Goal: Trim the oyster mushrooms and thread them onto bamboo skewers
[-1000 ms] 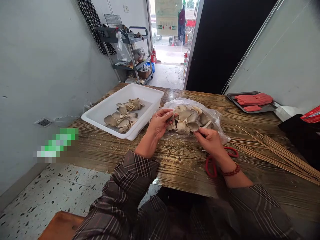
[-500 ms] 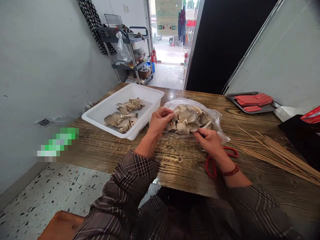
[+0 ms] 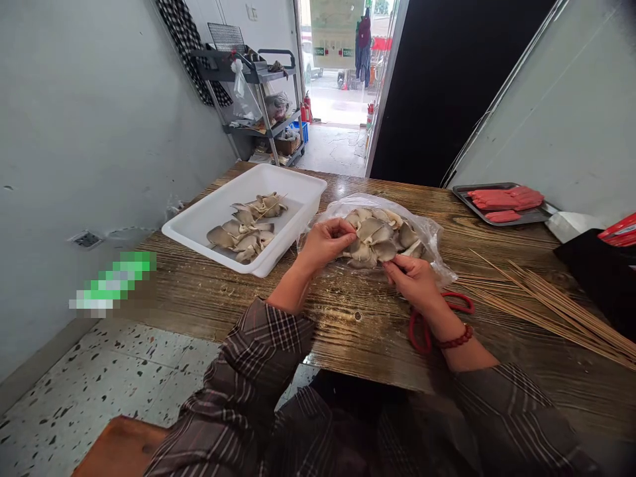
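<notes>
A pile of grey-beige oyster mushrooms (image 3: 375, 232) lies on a clear plastic bag (image 3: 433, 242) on the wooden table. At its left side my left hand (image 3: 325, 246) pinches, thumb against fingertips, at a mushroom's edge. My right hand (image 3: 413, 281) is closed on the lower edge of a mushroom at the near right of the pile. Whether both hands hold the same piece I cannot tell. Under my right wrist, scissors with red handles (image 3: 463, 303) lie partly hidden. More mushrooms (image 3: 246, 233), with a thin stick showing among them, rest inside a white plastic tub (image 3: 293, 240) to the left.
Several thin bamboo skewers (image 3: 561, 306) spread over the table's right side. Behind them stands a dark tray (image 3: 484, 215) with pink-red sticks (image 3: 504, 197). A black holder with red packets (image 3: 619, 232) is at the right edge. A grey cart (image 3: 258, 76) stands beyond the table, near a doorway.
My left hand has shifted slightly right over the pile's left edge, its fingers now pointing more sideways. My right hand has hardly moved.
</notes>
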`<state>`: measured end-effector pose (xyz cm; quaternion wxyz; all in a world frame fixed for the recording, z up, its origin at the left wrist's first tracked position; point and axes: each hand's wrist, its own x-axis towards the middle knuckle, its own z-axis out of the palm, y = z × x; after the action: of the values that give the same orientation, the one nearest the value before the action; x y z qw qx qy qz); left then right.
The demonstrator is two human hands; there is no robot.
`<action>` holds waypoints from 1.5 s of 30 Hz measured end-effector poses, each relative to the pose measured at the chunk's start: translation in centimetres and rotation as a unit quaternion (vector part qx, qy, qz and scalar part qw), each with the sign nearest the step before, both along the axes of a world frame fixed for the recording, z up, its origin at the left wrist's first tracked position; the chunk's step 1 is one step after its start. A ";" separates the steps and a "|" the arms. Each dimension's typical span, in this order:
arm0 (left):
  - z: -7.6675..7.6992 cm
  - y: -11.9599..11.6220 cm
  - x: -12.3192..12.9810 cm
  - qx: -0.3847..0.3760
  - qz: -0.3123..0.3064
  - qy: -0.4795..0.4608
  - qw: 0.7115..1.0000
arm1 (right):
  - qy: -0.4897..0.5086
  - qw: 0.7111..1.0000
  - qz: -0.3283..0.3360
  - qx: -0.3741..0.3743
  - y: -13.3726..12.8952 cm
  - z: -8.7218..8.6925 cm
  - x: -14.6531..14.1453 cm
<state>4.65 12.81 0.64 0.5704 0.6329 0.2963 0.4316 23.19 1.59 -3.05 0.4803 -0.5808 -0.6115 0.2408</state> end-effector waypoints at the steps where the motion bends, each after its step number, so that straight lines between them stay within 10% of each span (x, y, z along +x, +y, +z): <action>1: 0.0 0.0 0.0 -0.014 0.004 -0.017 1.000 | 0.008 1.000 0.003 -0.008 0.0 -0.1 0.0; 20: -0.5 0.4 0.4 -0.148 0.025 -0.083 0.985 | 0.073 0.995 -0.059 -0.017 -0.3 0.9 1.8; 27: -1.5 1.3 0.2 0.081 0.092 0.092 0.988 | 0.121 0.989 -0.088 0.005 -0.1 1.4 2.7; 34: -2.2 1.1 0.1 0.354 0.073 0.326 0.874 | 0.109 0.991 -0.073 0.002 -0.1 1.4 2.2; 40: -2.0 0.6 0.1 0.408 0.029 0.435 0.802 | 0.104 0.992 -0.067 -0.005 -0.1 1.5 2.0; 45: -2.0 1.1 0.1 0.367 0.080 0.356 0.856 | 0.104 0.993 -0.060 -0.009 -0.1 1.4 1.9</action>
<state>4.75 13.91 -1.35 0.1158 0.8810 0.3483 0.2986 25.11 1.47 -1.61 0.5497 -0.5928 -0.5196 0.2765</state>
